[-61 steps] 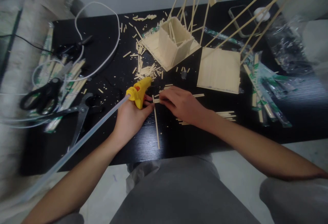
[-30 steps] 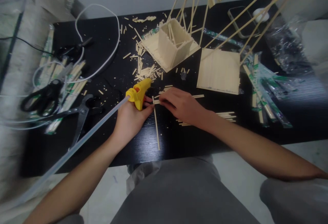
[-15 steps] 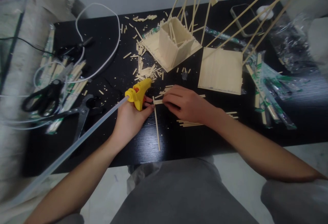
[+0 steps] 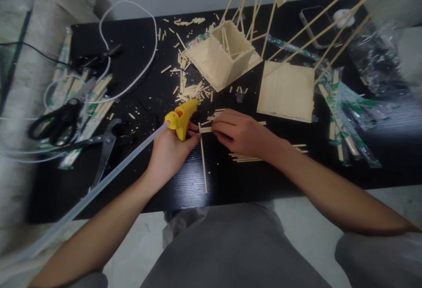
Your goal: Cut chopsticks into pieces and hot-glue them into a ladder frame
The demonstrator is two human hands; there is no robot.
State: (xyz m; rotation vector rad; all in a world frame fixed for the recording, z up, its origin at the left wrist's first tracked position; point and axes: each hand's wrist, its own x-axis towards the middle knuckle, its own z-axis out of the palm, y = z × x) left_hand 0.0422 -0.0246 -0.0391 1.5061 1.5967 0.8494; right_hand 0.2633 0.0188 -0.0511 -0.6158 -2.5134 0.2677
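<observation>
A yellow hot glue gun (image 4: 180, 120), with a long clear glue stick (image 4: 132, 158) out of its back, rests in my left hand (image 4: 169, 149). The thumb of that hand touches the top part of a thin wooden stick (image 4: 203, 165) lying lengthwise on the black table. My right hand (image 4: 239, 132) is closed over short wooden sticks (image 4: 207, 129) that lie crosswise against the long stick's upper end. Its fingertips pinch or press them; the ends under the palm are hidden. More loose sticks (image 4: 245, 158) lie beneath the right wrist.
Behind my hands stand a square stick box on a base (image 4: 227, 59) and a flat stick panel (image 4: 286, 92) with long sticks rising from it. Scissors (image 4: 57, 121), pliers (image 4: 107, 140) and a white cable (image 4: 154, 37) lie left. Packaged sticks (image 4: 343, 116) and a phone (image 4: 316, 26) are right.
The whole view has shifted slightly, so the things appear a little further right. Both hands keep the same hold on the glue gun and the sticks.
</observation>
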